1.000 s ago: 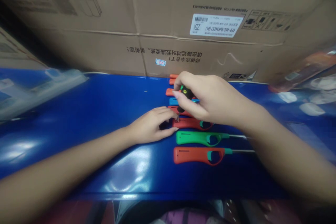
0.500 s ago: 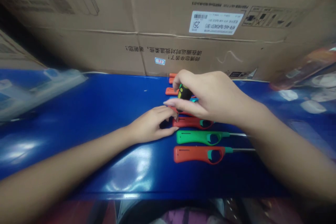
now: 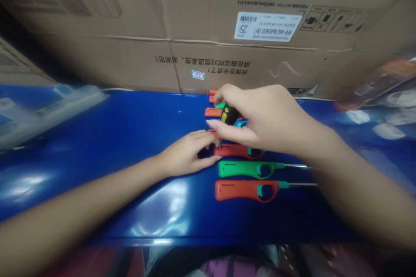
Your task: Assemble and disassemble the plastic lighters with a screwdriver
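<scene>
Several long-nosed lighters lie in a row on the blue table [image 3: 130, 130]. My right hand [image 3: 260, 117] is closed around a small screwdriver with a black and yellow handle [image 3: 229, 115], its tip pointing down at the end of a red lighter [image 3: 234, 150]. My left hand [image 3: 186, 156] rests on the table with thumb and fingers pinched at that lighter's left end. Nearer to me lie a green lighter [image 3: 247, 169] and an orange-red lighter [image 3: 243, 189], each with a metal nozzle to the right. More red and blue lighters sit partly hidden behind my right hand.
A large cardboard box [image 3: 208, 30] with a white label stands along the table's far edge. A blurred clear plastic pack [image 3: 48, 104] lies at the left. Blurred packaged goods [image 3: 377, 91] sit at the right.
My right hand has turned the screwdriver slightly; its fingers have shifted on the handle. My left hand and the lighters have stayed in place.
</scene>
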The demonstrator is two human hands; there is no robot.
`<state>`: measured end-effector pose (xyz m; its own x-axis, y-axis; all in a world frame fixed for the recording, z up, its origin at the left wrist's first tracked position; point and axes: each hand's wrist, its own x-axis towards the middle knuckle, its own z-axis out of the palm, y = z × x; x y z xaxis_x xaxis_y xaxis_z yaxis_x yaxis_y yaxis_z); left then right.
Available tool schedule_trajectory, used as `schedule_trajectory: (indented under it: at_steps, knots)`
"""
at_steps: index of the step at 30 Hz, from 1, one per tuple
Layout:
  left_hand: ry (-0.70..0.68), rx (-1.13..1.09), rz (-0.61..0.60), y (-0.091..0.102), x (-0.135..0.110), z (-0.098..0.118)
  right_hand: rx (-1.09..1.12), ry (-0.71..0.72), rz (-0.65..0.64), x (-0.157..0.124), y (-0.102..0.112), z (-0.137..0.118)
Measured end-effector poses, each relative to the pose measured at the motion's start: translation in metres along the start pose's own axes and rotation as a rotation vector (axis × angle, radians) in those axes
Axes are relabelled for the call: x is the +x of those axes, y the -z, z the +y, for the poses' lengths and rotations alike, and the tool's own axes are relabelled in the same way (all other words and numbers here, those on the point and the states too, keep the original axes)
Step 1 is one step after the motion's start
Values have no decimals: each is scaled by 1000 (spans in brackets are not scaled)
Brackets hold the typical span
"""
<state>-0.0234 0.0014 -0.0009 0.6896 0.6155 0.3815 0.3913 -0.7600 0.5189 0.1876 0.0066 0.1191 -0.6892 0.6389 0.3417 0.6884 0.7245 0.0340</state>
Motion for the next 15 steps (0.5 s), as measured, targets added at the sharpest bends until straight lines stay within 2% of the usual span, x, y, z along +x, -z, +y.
schedule_trajectory:
  at_steps: [2,6,15]
  knots:
    - [6,-6,-15,1,1,1,-19,-21,11,1,-1,1]
    - [17,-9,-14,1,1,1,45,22,17,1,-2,2]
    - [13,-9,2,1,0,0,3,68,51,0,-6,2]
